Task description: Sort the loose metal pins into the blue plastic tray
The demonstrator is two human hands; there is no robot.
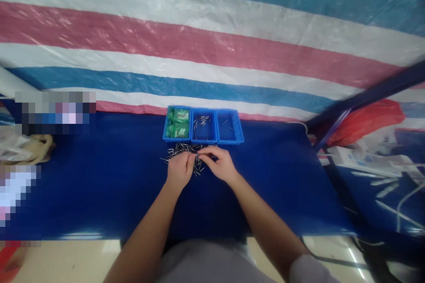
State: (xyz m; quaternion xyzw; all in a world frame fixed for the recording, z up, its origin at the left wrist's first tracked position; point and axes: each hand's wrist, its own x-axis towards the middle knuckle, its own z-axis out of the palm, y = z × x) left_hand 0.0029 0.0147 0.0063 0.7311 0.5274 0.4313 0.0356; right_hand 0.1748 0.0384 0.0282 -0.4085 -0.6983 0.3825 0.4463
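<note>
My left hand [179,169] is closed, thumb against curled fingers, over the front of a pile of thin black-and-silver metal pins [198,169]. Close beside it, my right hand [222,163] pinches with thumb and forefinger, its tips meeting the left thumb. A small slim piece seems to be between the fingertips, looking like one of the pins, but the fingers mostly cover it. Just behind the pile stand three joined blue bins. Green-and-clear packets [180,116] fill the left bin [165,135], several pins lie in the middle bin [203,141], and a few in the right bin [235,141].
The bins and pile rest on a blue table [109,177] against a striped plastic sheet [212,44]. At the right are a dark metal post [335,128], a red bag [372,121] and a white power strip with cables [368,161]. A tan bag [41,150] lies far left.
</note>
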